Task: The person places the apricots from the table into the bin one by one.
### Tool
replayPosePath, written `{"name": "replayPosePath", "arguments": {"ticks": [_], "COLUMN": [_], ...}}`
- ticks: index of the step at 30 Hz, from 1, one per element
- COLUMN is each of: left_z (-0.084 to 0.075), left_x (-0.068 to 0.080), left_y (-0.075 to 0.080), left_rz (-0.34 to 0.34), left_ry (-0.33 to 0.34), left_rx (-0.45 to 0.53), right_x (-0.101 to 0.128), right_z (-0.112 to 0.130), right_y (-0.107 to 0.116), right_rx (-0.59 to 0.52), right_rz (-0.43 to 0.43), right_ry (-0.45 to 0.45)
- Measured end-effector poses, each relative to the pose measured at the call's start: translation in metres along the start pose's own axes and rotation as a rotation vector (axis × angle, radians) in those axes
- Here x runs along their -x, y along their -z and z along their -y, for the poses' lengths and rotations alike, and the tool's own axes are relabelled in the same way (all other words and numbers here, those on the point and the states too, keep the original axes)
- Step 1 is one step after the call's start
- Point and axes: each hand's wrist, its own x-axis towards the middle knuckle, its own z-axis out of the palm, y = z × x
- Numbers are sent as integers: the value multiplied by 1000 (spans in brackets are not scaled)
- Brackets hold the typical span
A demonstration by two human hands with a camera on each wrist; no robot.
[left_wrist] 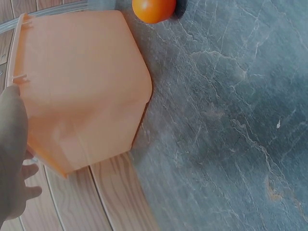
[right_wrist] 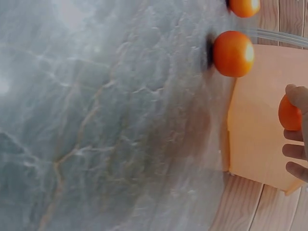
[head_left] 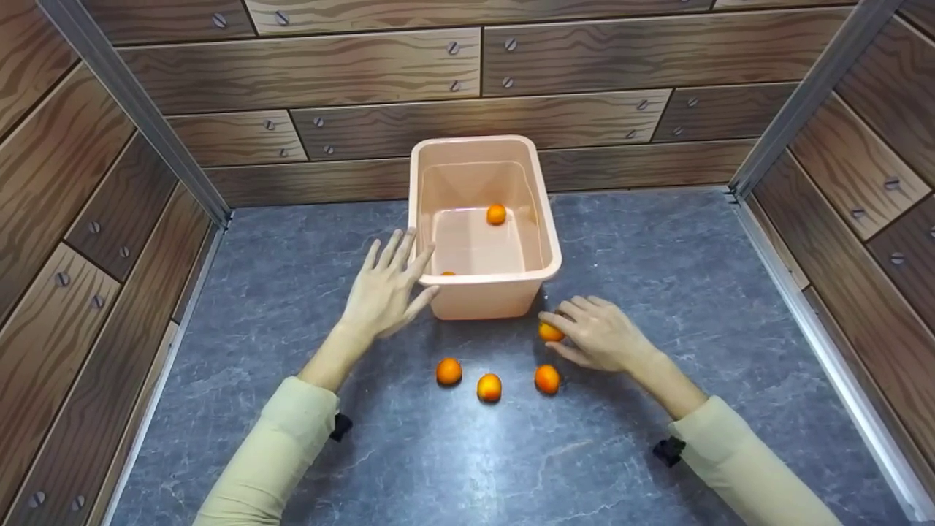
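A peach plastic bin (head_left: 549, 241) stands on the grey marbled table. It holds one small orange (head_left: 496, 214), and a second orange (head_left: 448, 273) peeks over the near rim. My left hand (head_left: 398, 272) lies flat with straight fingers against the bin's left near corner; the left wrist view shows the bin (left_wrist: 82, 91) and my fingers (left_wrist: 12, 144). My right hand (head_left: 564, 329) curls round an orange (head_left: 549, 333) beside the bin's right near corner, and the held orange (right_wrist: 288, 114) also shows in the right wrist view. Three loose oranges (head_left: 489, 387) lie in front of the bin.
Wood-pattern walls with metal corner posts (head_left: 131, 102) enclose the table on the left, back and right. Bare table surface (head_left: 694, 277) stretches to both sides of the bin. Two loose oranges (right_wrist: 233, 53) appear in the right wrist view, one orange (left_wrist: 154, 9) in the left.
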Motion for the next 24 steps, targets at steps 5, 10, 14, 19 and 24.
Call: {"name": "replayPosePath", "arguments": {"ticks": [5, 10, 14, 19, 24], "left_z": [-1, -1, -1, -1, 0], "left_x": [1, 1, 1, 1, 0], "left_y": [1, 2, 2, 0, 1], "left_rz": [-1, 8, 2, -11, -16], "left_ry": [3, 5, 0, -6, -7], "left_rx": [7, 8, -6, -12, -13], "right_x": [-5, -11, -16, -22, -27], "right_z": [2, 2, 3, 5, 6], "right_y": [9, 14, 19, 23, 27], "right_rx": [2, -6, -4, 0, -7], "right_rz": [-18, -65, -95, -119, -141], "right_ry": [2, 12, 21, 27, 34]}}
